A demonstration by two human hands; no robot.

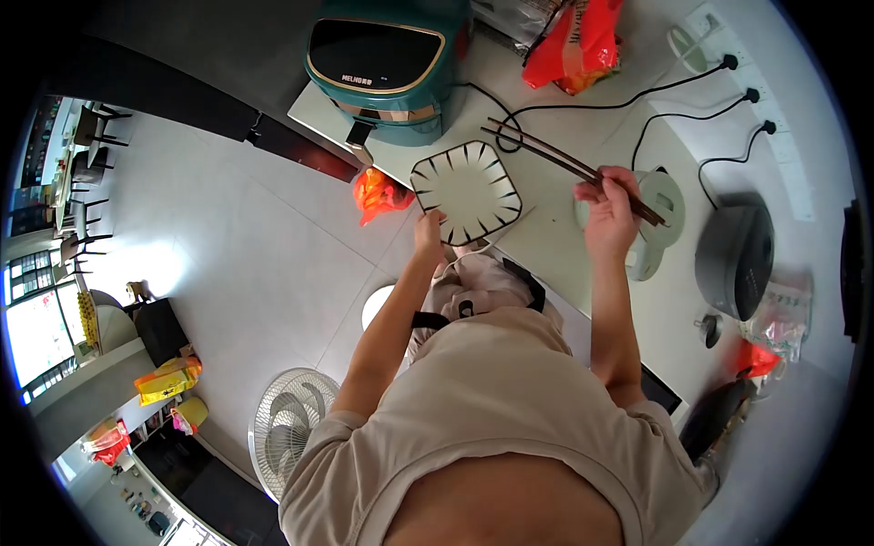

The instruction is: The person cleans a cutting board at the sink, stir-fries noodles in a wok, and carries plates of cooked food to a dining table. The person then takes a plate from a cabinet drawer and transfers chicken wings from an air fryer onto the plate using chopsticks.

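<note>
Your left hand (428, 233) grips a plate (466, 191) near frame centre while your right hand (610, 214) clasps chopsticks (576, 170) right of centre, an air fryer (423, 96) at top.

Left hand (429, 233) partly hidden by plate (465, 192)

Left hand (428, 232): gripping in a pinch; thumb lying on top, remaining fingers mostly hiding from view; hovering just outside the long edge of the countertop (551, 223). 
Left forearm (386, 309): bare; reaching forward from a bending elbow, wrist running nearly in line. 
Right hand (610, 205): closing in a writing-like grip, fingers curling inward, positioning itself above the countertop, inside that edge. 
Right forearm (614, 287): bare; extending forward from a bending elbow. 
Both hands: working well apart, right reaching slightly farther forward.
</note>
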